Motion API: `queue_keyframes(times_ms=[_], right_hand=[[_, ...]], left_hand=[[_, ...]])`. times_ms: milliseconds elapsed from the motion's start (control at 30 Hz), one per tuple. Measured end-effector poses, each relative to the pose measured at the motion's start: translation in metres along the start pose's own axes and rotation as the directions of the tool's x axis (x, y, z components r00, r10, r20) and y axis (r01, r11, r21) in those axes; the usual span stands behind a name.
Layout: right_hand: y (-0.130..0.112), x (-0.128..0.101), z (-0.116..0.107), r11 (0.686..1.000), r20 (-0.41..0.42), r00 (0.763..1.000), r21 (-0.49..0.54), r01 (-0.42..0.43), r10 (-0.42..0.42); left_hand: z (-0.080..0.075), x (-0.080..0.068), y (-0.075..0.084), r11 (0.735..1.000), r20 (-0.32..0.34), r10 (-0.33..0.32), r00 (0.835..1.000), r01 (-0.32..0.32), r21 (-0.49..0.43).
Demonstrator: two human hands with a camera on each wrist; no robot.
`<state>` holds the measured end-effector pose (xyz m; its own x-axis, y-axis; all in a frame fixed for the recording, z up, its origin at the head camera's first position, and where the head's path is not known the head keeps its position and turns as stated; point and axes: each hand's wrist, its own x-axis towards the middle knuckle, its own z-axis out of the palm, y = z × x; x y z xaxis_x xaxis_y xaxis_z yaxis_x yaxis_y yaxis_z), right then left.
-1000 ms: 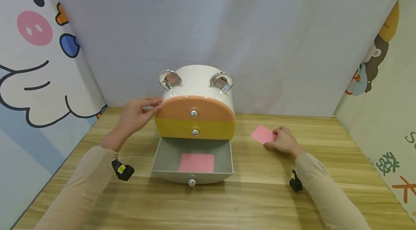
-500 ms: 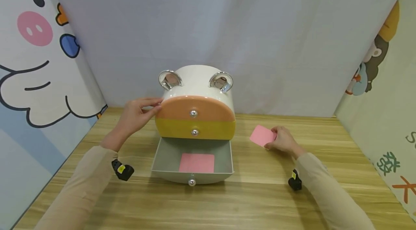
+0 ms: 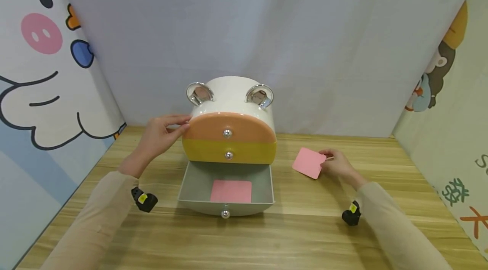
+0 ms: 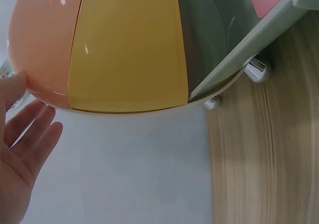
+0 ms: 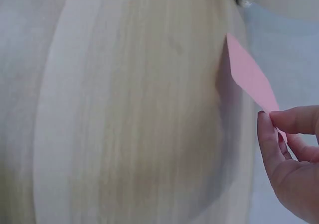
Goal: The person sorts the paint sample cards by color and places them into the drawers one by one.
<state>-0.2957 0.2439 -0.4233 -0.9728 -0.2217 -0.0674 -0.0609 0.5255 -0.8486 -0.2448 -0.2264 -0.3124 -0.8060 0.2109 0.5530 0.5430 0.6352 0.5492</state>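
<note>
A mini drawer cabinet (image 3: 228,92), white on top with two shiny ear-like loops, stands upright. Its orange drawer (image 3: 206,128) and yellow drawer (image 3: 206,151) are pushed in; the grey bottom drawer (image 3: 190,183) is pulled out, with a pink card (image 3: 231,191) lying inside. My left hand (image 3: 157,135) touches the cabinet's upper left edge, thumb at the orange front and the other fingers, fairly straight, along the side (image 4: 37,134). To the right of the cabinet, my right hand (image 3: 338,166) pinches another pink card (image 3: 309,162) at its edge between thumb and fingers, tilted above the tabletop.
Everything stands on a wood-grain table (image 3: 289,236). A grey curtain (image 3: 324,49) hangs behind it, with cartoon-printed panels (image 3: 42,104) at the sides. Round silver knobs (image 3: 225,213) stick out from the drawer fronts.
The card in my right hand has turned and tilted, showing more of its face, while the right wrist has shifted slightly right. The left hand and the drawers have stayed put.
</note>
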Motion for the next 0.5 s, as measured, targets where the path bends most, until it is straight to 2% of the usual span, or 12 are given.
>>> queue_keyframes(times_ms=[167,500], right_hand=[[-0.009,-0.011,-0.009,0.999,0.033,0.999,0.028,0.038,-0.039],[-0.036,-0.033,-0.012,0.986,0.163,0.985,0.163,0.035,-0.062]], left_hand=[[0.0,0.0,0.0,1.0,0.002,-0.007,1.0,0.007,-0.004],[0.0,0.0,0.0,1.0,0.001,-0.003,1.0,0.003,-0.014]])
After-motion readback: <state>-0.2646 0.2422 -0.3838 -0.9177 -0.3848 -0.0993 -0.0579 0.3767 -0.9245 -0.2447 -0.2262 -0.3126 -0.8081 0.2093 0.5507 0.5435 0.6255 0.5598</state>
